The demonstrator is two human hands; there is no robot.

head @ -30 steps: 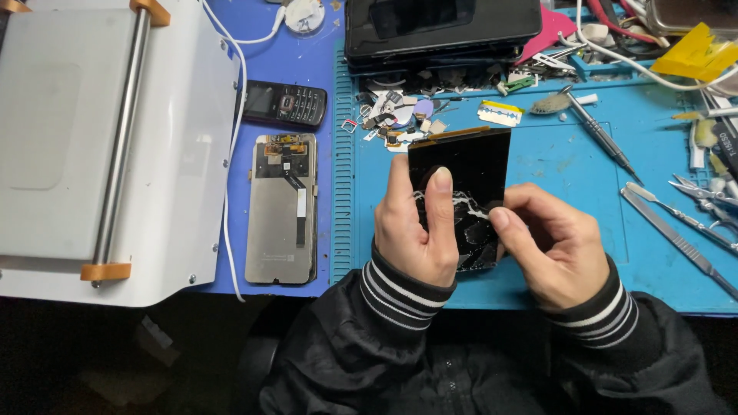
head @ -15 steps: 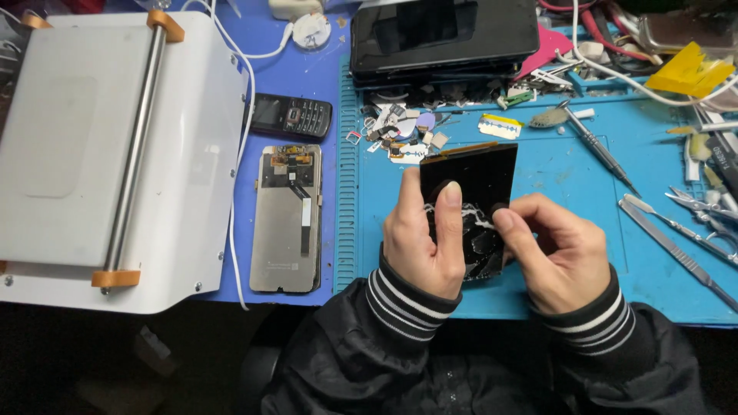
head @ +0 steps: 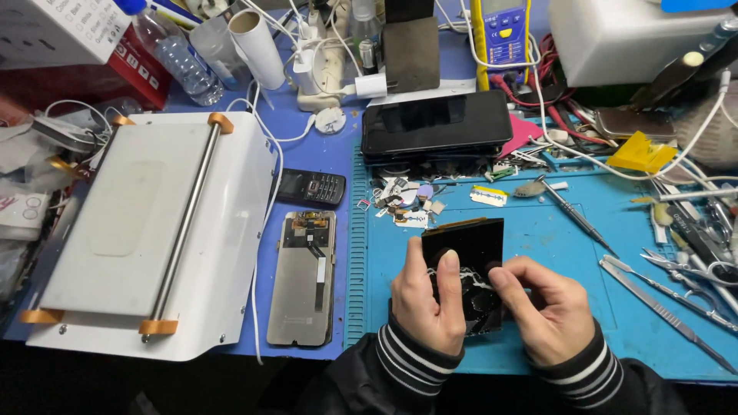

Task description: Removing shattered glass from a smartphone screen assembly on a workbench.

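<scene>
Both hands grip a flat, glossy black screen (head: 466,265) with white cracks, held over a ribbed blue mat (head: 553,261). Left hand (head: 425,303) clasps its left edge, index finger extended up along the glass; right hand (head: 542,307) pinches the right edge. A bare grey phone panel (head: 301,280) lies just left. A white boxy machine (head: 154,230) with a steel roller sits farther left. The counter is cluttered. Against the earlier frame, the view has tilted upward; the grip is unchanged.
</scene>
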